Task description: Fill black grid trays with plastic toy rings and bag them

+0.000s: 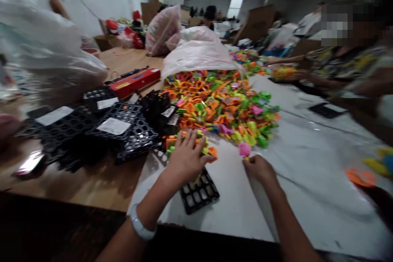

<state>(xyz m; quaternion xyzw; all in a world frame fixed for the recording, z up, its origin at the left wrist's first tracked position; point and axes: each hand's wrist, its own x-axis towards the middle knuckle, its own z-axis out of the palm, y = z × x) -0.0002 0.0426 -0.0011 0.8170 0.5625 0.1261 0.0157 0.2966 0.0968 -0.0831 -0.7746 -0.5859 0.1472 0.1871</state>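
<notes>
My left hand (186,155) is spread open, palm down, over the far end of a black plastic tray (201,192) with rows of cells. Several small toy pieces lie by its fingers, among them an orange piece (212,153); whether the hand touches them is hidden. My right hand (260,168) is closed in a pinch on a pink plastic toy piece (245,150), held by its lower end over the white sheet. Just beyond both hands spreads a large heap of small orange, green, yellow and pink plastic toys (215,106).
A white sack (199,55) lies behind the heap. Stacked black trays (76,131) with paper labels, a red box (135,83) and a clear plastic bag (52,49) stand at left. At right, a co-worker (346,61) handles similar toys near another black tray (327,109).
</notes>
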